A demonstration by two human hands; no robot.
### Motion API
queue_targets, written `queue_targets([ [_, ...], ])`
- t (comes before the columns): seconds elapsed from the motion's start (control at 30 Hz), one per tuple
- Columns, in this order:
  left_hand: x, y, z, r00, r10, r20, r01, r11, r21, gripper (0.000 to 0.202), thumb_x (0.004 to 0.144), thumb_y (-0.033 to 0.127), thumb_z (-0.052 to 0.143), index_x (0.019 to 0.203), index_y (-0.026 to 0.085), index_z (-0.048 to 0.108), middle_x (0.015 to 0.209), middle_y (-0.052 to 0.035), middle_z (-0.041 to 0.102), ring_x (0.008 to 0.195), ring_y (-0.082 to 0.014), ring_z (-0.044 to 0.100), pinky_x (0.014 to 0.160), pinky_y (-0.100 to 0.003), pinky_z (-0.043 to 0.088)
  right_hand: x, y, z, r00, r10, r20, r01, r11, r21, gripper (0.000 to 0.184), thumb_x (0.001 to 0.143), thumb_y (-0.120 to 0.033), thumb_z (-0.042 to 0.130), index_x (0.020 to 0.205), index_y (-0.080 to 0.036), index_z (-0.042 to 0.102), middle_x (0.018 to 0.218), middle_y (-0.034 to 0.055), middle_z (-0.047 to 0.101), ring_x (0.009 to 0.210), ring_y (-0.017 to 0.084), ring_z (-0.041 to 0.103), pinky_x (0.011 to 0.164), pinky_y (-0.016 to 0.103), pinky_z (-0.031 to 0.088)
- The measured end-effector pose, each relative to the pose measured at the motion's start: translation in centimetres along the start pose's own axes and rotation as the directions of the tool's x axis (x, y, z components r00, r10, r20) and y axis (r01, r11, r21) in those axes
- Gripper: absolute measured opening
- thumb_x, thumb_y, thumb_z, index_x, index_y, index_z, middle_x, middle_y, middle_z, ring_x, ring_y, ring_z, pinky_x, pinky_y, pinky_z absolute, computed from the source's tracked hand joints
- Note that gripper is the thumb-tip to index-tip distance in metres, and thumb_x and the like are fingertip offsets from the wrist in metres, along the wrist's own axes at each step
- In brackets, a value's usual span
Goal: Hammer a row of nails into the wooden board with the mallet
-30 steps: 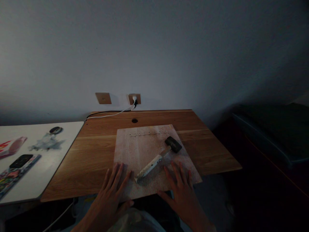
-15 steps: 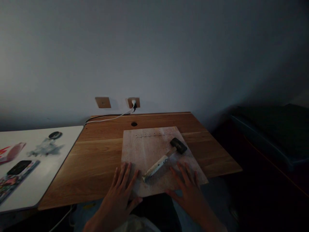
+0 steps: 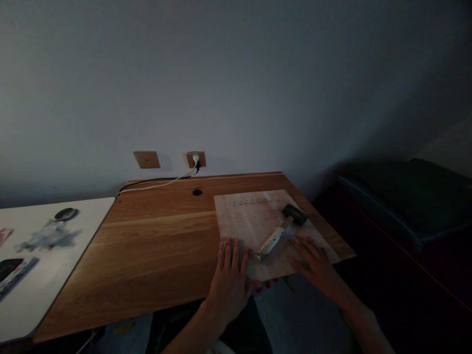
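"Where are you seeing the hammer from your end?"

"I'm seeing a black-headed hammer with a scuffed white handle (image 3: 273, 239) lying aslant on a pale, four-sided board with a reddish tinge (image 3: 236, 223). Its head is sitting near the board's right edge, and its butt end is pointing back toward the person's left hand (image 3: 229, 287)."

"How are the fingers standing there?"

"On my feed, the left fingers are stretching out straight, a little apart, over the board's near left part. The butt end is lying just beside the index finger. The thumb is reaching to the near edge, and I can't tell whether it's pressing there."

"And the other side?"

"The right hand (image 3: 317, 268) is spreading its fingers over the near right part, to the right of the handle. The hammer's head is lying beyond those fingertips, toward the wall (image 3: 236, 88), so the handle is running between the two hands."

"Anything else on that board?"

"I'm picking out a row of small metal pieces (image 3: 252, 200) running along the far edge, too small to name. The board itself is resting on a brown wood-grained desk (image 3: 162, 250), toward its right end."
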State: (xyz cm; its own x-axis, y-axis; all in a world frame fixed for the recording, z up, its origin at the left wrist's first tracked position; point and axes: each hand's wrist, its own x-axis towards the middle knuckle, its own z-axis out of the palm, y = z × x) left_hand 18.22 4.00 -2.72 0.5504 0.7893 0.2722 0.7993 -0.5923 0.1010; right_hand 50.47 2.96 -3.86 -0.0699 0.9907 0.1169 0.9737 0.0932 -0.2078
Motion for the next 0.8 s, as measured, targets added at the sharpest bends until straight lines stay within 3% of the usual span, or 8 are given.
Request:
queue_targets([
  [0.17,3.5,1.7,-0.2,0.998,0.055,0.036,-0.053,0.998,-0.041,0.077,0.095,0.070,0.037,0.149,0.016,0.049,0.155,-0.0215,0.044,0.143,-0.0446,0.036,0.114,-0.063,0.029,1.2,3.8,-0.5,0.999,0.049,-0.011,-0.049,0.998,0.043,0.061,0.097,-0.058,0.039,0.147,-0.025,0.050,0.155,0.0119,0.049,0.150,0.033,0.033,0.117,0.062,0.031],
  [0.33,7.3,1.2,-1.3,0.998,0.036,0.050,-0.033,0.998,-0.062,0.061,0.102,0.057,0.032,0.138,0.016,0.060,0.130,-0.0184,0.063,0.121,-0.0358,0.055,0.106,-0.057,0.041,1.8,5.0,-0.4,0.996,0.067,-0.051,-0.061,0.992,0.112,0.060,0.098,-0.058,0.040,0.144,-0.021,0.051,0.149,0.0151,0.054,0.145,0.032,0.041,0.119,0.057,0.029],
  [0.5,10.2,0.9,0.1,0.996,0.089,-0.004,-0.089,0.994,-0.057,0.058,0.103,0.053,0.033,0.144,0.018,0.054,0.155,-0.0155,0.046,0.146,-0.0355,0.034,0.121,-0.058,0.023,1.3,4.6,0.4,0.986,0.091,-0.142,-0.083,0.995,0.059,0.065,0.099,-0.059,0.035,0.150,-0.018,0.041,0.153,0.0174,0.047,0.147,0.031,0.038,0.120,0.058,0.025],
  [0.63,10.6,0.9,1.6,0.994,0.088,0.061,-0.080,0.988,-0.130,0.064,0.104,0.057,0.023,0.148,0.019,0.049,0.159,-0.0144,0.041,0.150,-0.0348,0.029,0.122,-0.058,0.023,0.9,4.5,0.9,0.985,0.074,-0.153,-0.076,0.997,-0.008,0.064,0.101,-0.056,0.030,0.154,-0.019,0.036,0.157,0.0186,0.042,0.149,0.031,0.034,0.119,0.060,0.026],
  [0.8,11.0,1.2,2.2,0.990,0.106,0.091,-0.090,0.982,-0.164,0.070,0.103,0.060,0.016,0.151,0.017,0.045,0.162,-0.0158,0.036,0.153,-0.0367,0.023,0.122,-0.061,0.019,1.1,5.5,1.1,0.985,0.080,-0.154,-0.087,0.996,-0.037,0.066,0.100,-0.056,0.032,0.154,-0.018,0.036,0.157,0.0183,0.043,0.150,0.031,0.033,0.120,0.059,0.024],
])
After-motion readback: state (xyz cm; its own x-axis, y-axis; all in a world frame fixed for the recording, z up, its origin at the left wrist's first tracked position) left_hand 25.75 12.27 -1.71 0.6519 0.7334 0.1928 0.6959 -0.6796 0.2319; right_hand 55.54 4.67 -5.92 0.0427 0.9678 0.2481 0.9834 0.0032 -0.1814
